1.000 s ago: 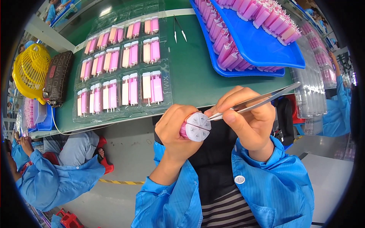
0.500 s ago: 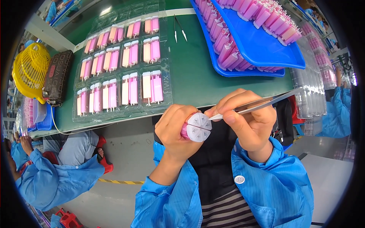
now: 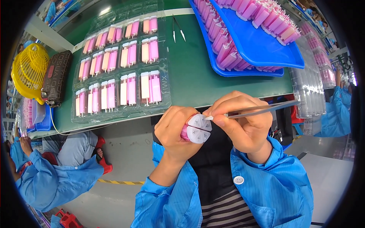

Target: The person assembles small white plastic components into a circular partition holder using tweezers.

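Two hands at work before a green tabletop (image 3: 197,85). The left hand (image 3: 172,131) has its grip wrapped around a bundle of pink tubes (image 3: 199,129), held clear of the near edge, in front of the wearer's dark clothing. The bundle's pale, round end faces up toward the viewer; wedge-shaped caps form it, and a dark seam crosses it. The right hand (image 3: 243,125) pinches metal tweezers (image 3: 262,109) between thumb and fingers, its grip pressed together on them. The pale tips lie at the bundle's upper right rim; whether they touch it cannot be told. The long shanks extend to the right beyond the hand.

On the tabletop, at left, a clear plastic tray (image 3: 164,104) carries three rows of paired peach and pink tubes. Near its far right corner lie spare tweezers (image 3: 182,36), legs apart, tips toward the wearer. At upper right, an upper blue tray (image 3: 266,53) overlaps a lower blue tray (image 3: 247,73); both contain pink tubes. At far left, a brown pouch (image 3: 57,78) stands beside a yellow slatted object (image 3: 28,72).
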Motion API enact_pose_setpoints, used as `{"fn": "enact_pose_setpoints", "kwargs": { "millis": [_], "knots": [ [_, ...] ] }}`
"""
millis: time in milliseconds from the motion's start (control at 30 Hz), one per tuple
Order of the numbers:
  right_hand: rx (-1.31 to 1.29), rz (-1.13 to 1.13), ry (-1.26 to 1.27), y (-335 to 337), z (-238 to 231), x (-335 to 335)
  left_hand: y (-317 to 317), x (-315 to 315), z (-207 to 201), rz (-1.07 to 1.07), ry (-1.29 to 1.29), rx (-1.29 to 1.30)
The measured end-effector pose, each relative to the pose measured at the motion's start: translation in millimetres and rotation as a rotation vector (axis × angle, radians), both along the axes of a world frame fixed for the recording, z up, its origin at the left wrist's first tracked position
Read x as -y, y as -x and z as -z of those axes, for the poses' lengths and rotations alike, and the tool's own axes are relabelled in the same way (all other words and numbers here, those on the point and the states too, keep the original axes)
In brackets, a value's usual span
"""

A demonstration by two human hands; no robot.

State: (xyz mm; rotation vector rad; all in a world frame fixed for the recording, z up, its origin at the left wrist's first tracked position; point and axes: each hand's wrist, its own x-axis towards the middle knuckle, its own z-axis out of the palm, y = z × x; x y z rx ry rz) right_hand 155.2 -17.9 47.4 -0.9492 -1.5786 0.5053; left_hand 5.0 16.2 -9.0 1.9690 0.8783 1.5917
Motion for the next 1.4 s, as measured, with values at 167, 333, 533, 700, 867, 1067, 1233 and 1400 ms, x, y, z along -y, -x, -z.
{"fn": "enact_pose_setpoints", "kwargs": {
  "millis": [167, 333, 533, 700, 867, 1067, 1233, 1400],
  "knots": [
    [0.080, 0.012, 0.051, 3.8, -0.7, 2.7, -1.3, 0.4, 5.2, -0.031, 0.045, 0.047],
    [-0.522, -0.105, 0.066, 12.3, 18.1, 8.4, -4.2, -2.2, -0.6, -0.102, -0.082, 0.055],
    [-0.397, -0.042, 0.066, 14.1, 18.2, 11.3, -2.6, -2.1, -2.0, -0.136, -0.132, 0.058],
    [-0.347, 0.001, 0.077, 14.7, 17.2, 11.6, -2.2, -3.0, -1.4, -0.142, -0.166, 0.058],
    [-0.316, -0.030, 0.028, 14.1, 16.0, 12.6, -1.3, -1.4, -2.1, -0.139, -0.160, 0.054],
    [-0.165, -0.058, 0.039, 9.3, 13.3, 14.5, -0.6, -1.0, -1.1, -0.148, -0.160, 0.054],
    [-0.116, -0.021, 0.064, 9.7, 8.3, 15.0, -1.1, -1.3, -0.6, -0.155, -0.186, 0.040],
    [0.047, 0.048, -0.069, 12.0, 2.3, 7.9, 0.2, -3.2, 1.7, -0.166, -0.201, 0.026]
  ]
}}
